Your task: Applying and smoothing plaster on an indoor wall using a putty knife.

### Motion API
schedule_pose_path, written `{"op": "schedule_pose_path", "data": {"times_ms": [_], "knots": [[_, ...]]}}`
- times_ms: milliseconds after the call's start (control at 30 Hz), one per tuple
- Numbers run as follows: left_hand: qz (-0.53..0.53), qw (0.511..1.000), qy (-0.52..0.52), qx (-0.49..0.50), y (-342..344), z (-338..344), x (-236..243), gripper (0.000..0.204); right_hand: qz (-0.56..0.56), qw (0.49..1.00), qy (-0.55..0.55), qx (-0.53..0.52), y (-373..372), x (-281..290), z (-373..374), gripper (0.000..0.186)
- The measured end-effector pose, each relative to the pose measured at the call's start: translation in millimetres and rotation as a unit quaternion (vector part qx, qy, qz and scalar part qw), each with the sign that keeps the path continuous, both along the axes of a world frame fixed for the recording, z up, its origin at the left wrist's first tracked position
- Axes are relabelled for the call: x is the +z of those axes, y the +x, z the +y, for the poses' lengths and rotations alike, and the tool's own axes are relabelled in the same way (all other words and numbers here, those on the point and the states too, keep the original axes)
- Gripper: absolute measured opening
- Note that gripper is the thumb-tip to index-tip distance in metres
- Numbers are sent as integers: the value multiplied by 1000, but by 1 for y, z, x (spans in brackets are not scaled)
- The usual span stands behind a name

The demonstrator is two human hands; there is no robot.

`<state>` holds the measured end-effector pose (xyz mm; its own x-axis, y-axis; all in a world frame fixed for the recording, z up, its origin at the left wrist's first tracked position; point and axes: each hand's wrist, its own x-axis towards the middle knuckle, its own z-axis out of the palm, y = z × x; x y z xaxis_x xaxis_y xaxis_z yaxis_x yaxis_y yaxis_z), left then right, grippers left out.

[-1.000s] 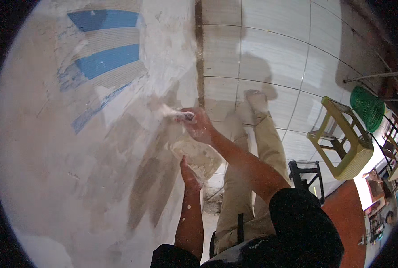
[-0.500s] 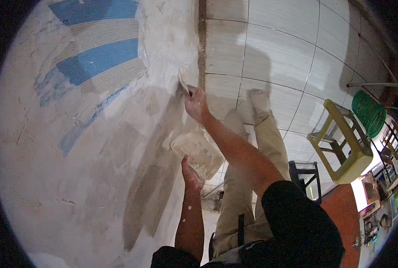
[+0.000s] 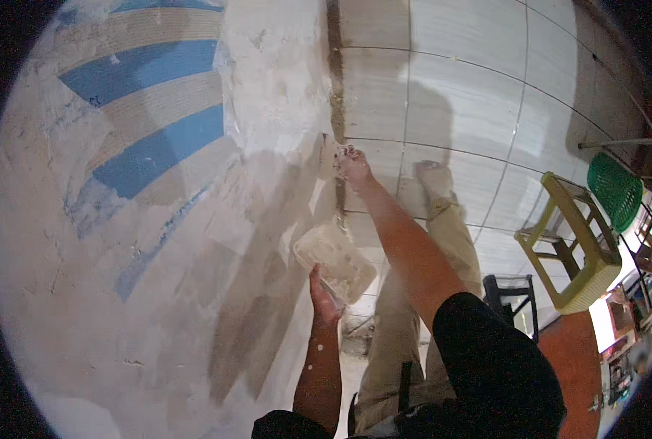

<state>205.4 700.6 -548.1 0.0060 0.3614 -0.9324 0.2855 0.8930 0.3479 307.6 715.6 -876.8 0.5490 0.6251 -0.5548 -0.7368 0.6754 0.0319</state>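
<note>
A pale rectangular plastic tub [image 3: 307,247], smeared inside with whitish putty, rests in my left hand [image 3: 326,298]. Its thumb lies along the near rim while the other fingers are hidden underneath. Farther up, my right hand [image 3: 355,167] is closed around a putty knife [image 3: 328,157]. The blade is at the low edge of the wall [image 3: 274,95], close to the floor joint; whether it touches the surface I cannot tell. White putty coats much of that wall, with blue and pale printed strips [image 3: 161,154] showing through on the left. Putty spots mark my left forearm.
Large pale tiles [image 3: 465,102] cover the floor, meeting the wall at a dark, rough joint [image 3: 336,73]. To the right stand a yellow-green plastic stool [image 3: 586,274], a black stool [image 3: 512,293] and a green basket [image 3: 615,192]. My legs and feet are below my right arm.
My right hand with the putty knife has shifted right and down in the picture, toward the floor joint. The whole scene has slid lower; the tub stays in my left hand.
</note>
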Motion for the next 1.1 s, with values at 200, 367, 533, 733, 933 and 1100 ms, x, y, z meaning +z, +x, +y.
{"op": "schedule_pose_path", "data": {"times_ms": [200,367,533,733,933,1100], "knots": [[-12,1000,8,-13,-9,-2,-4,55,60,993,23,100,33,11,1,34],[-13,1000,15,-10,-1,2,16,57,-102,954,-171,225,75,133,6,24],[-28,999,10,-23,3,-9,0,59,-212,928,-217,218,69,157,-12,23],[-29,999,32,17,7,-12,13,60,-429,772,-341,321,49,230,-29,35],[-43,998,38,-4,-8,-18,21,61,-244,914,-122,300,53,193,-83,37],[-65,998,19,19,-31,-10,29,60,-242,896,-261,265,8,161,-67,29]]}}
